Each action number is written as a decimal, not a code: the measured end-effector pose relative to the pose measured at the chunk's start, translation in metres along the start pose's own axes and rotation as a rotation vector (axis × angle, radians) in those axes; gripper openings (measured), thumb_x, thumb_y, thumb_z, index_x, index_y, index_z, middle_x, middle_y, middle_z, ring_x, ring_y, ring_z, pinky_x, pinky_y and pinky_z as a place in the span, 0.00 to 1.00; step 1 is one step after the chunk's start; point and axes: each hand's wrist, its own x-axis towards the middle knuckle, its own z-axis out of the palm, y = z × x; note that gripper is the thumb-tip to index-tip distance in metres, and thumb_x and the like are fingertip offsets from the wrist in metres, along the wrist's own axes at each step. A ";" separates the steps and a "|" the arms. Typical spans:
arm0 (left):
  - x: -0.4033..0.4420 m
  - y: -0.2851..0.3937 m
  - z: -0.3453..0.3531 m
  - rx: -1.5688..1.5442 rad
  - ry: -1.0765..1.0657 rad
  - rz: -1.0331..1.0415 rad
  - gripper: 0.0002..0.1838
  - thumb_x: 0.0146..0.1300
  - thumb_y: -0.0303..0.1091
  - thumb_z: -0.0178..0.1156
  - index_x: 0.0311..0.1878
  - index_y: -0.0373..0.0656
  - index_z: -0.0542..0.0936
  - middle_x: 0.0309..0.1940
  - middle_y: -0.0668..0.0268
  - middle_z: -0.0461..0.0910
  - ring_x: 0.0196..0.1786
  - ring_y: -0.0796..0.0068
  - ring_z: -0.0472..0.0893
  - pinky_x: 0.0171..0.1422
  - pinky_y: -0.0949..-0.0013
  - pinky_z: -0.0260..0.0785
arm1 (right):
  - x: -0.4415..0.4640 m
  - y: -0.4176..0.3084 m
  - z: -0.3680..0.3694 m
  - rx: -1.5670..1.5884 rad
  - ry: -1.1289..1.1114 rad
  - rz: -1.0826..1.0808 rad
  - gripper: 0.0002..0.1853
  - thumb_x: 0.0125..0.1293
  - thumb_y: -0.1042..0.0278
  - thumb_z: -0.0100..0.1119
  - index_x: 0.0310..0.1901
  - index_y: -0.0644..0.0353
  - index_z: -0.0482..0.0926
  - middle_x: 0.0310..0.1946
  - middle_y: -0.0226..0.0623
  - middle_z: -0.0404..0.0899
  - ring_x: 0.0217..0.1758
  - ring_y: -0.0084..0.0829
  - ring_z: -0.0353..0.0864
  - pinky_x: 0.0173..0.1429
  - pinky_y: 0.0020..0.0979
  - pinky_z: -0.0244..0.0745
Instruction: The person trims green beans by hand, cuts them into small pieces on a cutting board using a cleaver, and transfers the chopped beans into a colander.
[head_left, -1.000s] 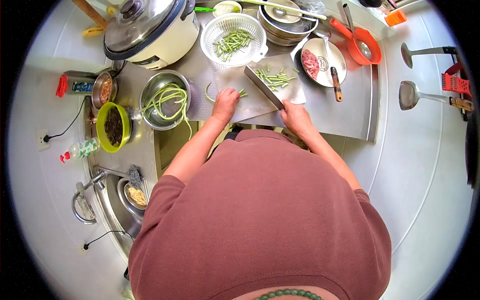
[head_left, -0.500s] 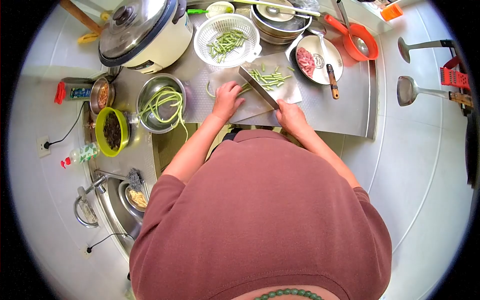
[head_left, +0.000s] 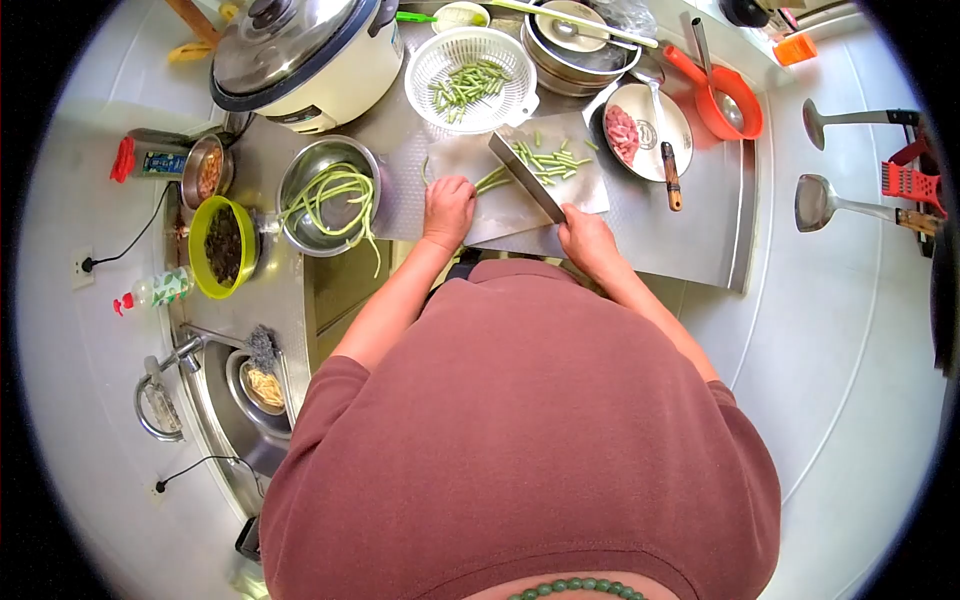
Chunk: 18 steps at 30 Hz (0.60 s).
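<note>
My right hand [head_left: 586, 236] is closed round the handle of a knife [head_left: 528, 180], whose broad blade slants across a pale cutting board [head_left: 500, 218]. Closed on some long green beans [head_left: 490, 182], my left hand [head_left: 449, 208] rests at the board's left side, and the beans reach from its fingers to the blade. Short cut pieces [head_left: 556, 162] lie right of the blade. Behind the board a white colander [head_left: 420, 84] holds more cut pieces. A steel bowl [head_left: 296, 228] on the left contains long whole beans [head_left: 335, 195].
A large cooker [head_left: 330, 98] stands at the back left. On the right are a plate with meat [head_left: 622, 135], a small knife [head_left: 670, 175] and a red strainer [head_left: 742, 128]. A green bowl [head_left: 200, 272] sits near the sink [head_left: 225, 410].
My left hand has shifted slightly, with its fingers now closer together over the beans. The knife remains in my right hand on the board. The whole view has shifted a little.
</note>
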 end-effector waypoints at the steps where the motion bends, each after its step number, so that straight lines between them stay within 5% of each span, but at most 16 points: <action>1: 0.000 0.000 0.001 0.003 0.011 0.000 0.06 0.49 0.28 0.63 0.30 0.45 0.76 0.35 0.67 0.76 0.44 0.63 0.75 0.52 0.61 0.63 | 0.000 0.001 0.001 0.009 0.012 -0.015 0.07 0.59 0.69 0.51 0.39 0.60 0.72 0.29 0.55 0.80 0.35 0.58 0.79 0.41 0.54 0.74; 18: -0.001 -0.004 0.006 0.009 -0.019 0.016 0.04 0.53 0.28 0.61 0.32 0.45 0.77 0.36 0.66 0.77 0.44 0.61 0.76 0.51 0.60 0.65 | -0.024 -0.016 -0.004 0.120 0.077 -0.128 0.10 0.60 0.70 0.50 0.42 0.62 0.74 0.29 0.55 0.79 0.34 0.57 0.79 0.39 0.54 0.73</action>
